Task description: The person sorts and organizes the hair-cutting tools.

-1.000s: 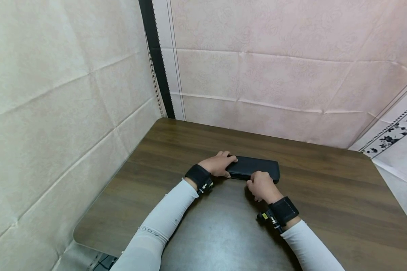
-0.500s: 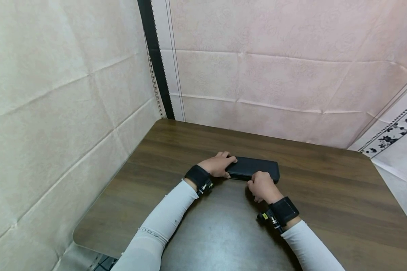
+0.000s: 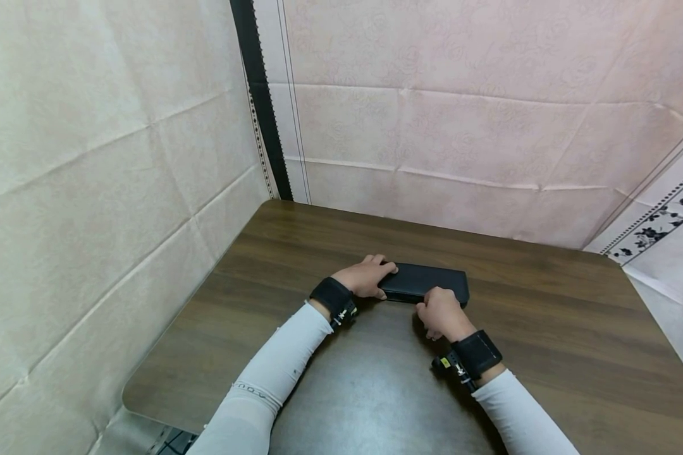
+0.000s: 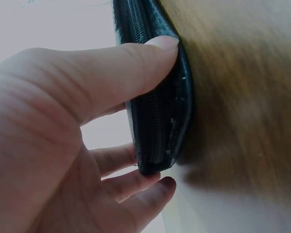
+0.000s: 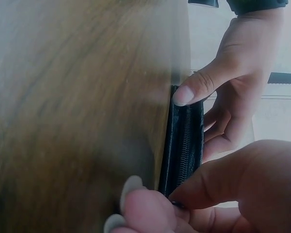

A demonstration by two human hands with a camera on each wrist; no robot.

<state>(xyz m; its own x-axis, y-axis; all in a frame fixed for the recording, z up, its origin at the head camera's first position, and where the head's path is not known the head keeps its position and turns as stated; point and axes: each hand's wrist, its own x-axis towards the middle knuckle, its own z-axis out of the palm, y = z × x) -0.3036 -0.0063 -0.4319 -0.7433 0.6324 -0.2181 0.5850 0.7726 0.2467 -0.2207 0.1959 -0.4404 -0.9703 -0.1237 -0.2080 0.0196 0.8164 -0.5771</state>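
Observation:
A long black zip wallet (image 3: pixel 432 279) lies flat on the table in the head view, with its zipped edge towards me. My left hand (image 3: pixel 366 277) grips its left end. In the left wrist view the thumb presses across the zipper (image 4: pixel 156 114), with the other fingers round the far side and the end. At the near edge, right of the middle, is my right hand (image 3: pixel 441 313), its fingers curled. The right wrist view shows its thumb and forefinger pinching the small dark zipper pull (image 5: pixel 177 205), mostly hidden by the fingers. The zipper teeth between the two hands look closed.
The brown wooden table (image 3: pixel 296 234) has rounded corners and reaches back to a cloth-covered wall (image 3: pixel 461 139). Another pale cloth wall (image 3: pixel 119 189) runs along its left side. Both wrists wear black straps with small cameras.
My right hand has shifted very slightly to the right along the wallet's near edge. The left hand and the wallet have stayed in place.

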